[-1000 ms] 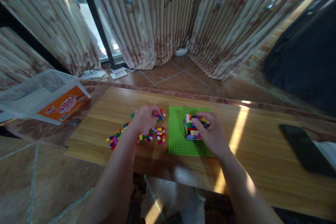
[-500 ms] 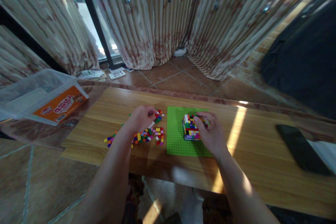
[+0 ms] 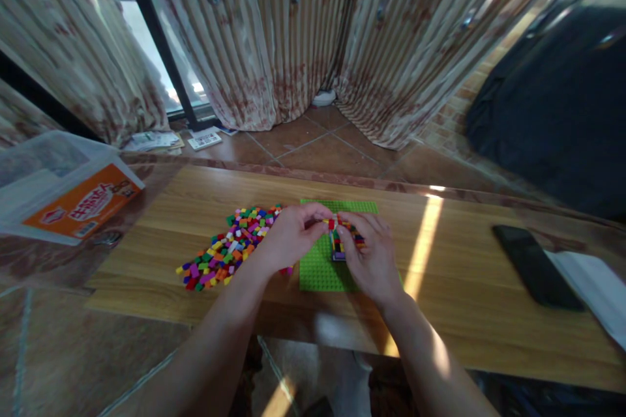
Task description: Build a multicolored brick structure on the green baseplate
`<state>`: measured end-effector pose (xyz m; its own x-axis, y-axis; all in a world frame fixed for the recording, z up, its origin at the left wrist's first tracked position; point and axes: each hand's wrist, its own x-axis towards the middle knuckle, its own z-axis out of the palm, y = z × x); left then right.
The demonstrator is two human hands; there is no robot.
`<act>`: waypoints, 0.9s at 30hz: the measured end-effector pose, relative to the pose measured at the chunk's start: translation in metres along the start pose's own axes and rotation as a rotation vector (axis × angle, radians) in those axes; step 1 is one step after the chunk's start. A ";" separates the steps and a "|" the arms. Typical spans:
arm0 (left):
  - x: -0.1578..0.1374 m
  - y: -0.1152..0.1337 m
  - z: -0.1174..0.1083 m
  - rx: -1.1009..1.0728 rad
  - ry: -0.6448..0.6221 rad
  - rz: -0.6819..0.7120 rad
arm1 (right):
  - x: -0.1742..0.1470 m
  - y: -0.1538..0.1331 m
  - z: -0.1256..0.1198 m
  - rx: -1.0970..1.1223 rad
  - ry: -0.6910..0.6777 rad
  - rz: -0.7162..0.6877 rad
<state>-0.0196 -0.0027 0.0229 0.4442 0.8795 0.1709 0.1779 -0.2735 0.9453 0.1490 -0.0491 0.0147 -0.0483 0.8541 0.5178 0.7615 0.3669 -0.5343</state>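
Note:
A small block structure of multicoloured toy bricks (image 3: 338, 251) stands on the green baseplate (image 3: 317, 273), mostly covered by my right hand. My left hand (image 3: 292, 234) is over the baseplate's left part, thumb and forefinger pinched on a small red brick (image 3: 331, 224). Just across from it, my right hand (image 3: 370, 251) arches over the structure with thumb and forefinger drawn together near the red brick. What lies between those right fingertips is too small and hidden to name. Left of the baseplate a pile of loose bricks (image 3: 235, 241) spreads over the wooden table, partly behind my left forearm.
A clear plastic box (image 3: 63, 150) with an orange label stands beyond the table's left end. At the right lie a dark phone (image 3: 535, 267) and some white paper (image 3: 594, 287). Striped curtains (image 3: 274, 45) hang behind the table (image 3: 454, 287).
My left hand has moved right from the brick pile to the structure, a red brick now in its fingertips. My right fingers have shifted to the structure's left side. The view has turned slightly right.

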 end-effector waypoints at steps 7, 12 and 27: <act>0.002 0.000 0.014 0.029 0.055 0.032 | 0.002 -0.003 0.000 0.096 -0.013 0.070; 0.003 0.001 0.020 0.037 0.127 0.021 | 0.001 -0.006 0.000 0.180 0.025 0.124; 0.004 0.000 0.025 0.185 0.208 -0.029 | 0.001 0.008 -0.005 0.080 0.095 0.185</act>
<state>0.0042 -0.0088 0.0168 0.2503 0.9439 0.2155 0.3537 -0.2964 0.8872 0.1585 -0.0472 0.0149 0.1510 0.8726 0.4646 0.6979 0.2387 -0.6752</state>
